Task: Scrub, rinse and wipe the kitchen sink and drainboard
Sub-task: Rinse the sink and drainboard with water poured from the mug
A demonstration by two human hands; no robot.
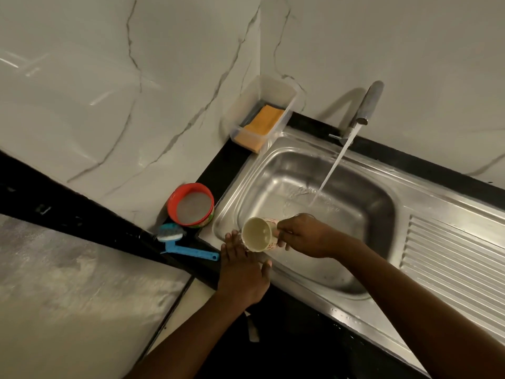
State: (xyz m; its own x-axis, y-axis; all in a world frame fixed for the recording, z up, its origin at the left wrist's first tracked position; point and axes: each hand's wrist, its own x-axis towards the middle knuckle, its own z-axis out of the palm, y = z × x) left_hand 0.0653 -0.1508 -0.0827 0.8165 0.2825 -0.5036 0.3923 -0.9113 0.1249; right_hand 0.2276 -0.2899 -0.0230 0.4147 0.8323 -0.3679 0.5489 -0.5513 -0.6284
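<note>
Resting the left hand (241,272) flat on the sink (273,149) rim at its near corner, fingers (232,243) straight and spread, holding nothing, tips just touching the lip of a cup (258,234). Gripping that cup in the right hand (303,236), fingers (284,236) curled round its wall, tilting the mouth toward the left fingertips. Seemingly rinsing: tipping water over the rim and rubbing with the bare palm. Next, probably calling for refilling under the stream (332,170) falling from the tap (367,105) beyond the right fingers, then working along toward the drainboard (451,258), well right of them. Leaving untouched, just left of the left fingers, a blue brush (188,248) and a red tub (191,205), and farther beyond a sponge (263,123) in a clear box (246,99).
</note>
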